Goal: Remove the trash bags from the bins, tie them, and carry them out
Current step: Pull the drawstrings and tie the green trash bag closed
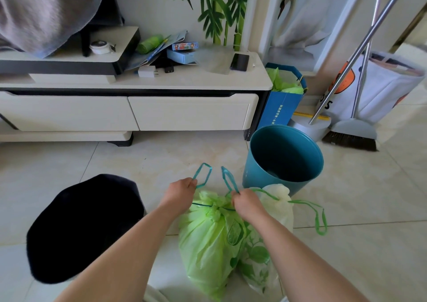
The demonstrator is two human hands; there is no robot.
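A full green trash bag stands on the floor tiles in front of me, its neck cinched. My left hand pinches one teal drawstring loop and my right hand pinches the other teal drawstring loop, the cord pulled taut between them across the neck. A second, pale bag with a leaf print leans against its right side, its green drawstring lying loose on the floor. Behind them stands a teal bin with no bag in it.
A round dark stool sits at my left. A low white TV cabinet runs along the wall. A blue paper bag with green liners, a broom and dustpan and a white fabric basket stand at the right.
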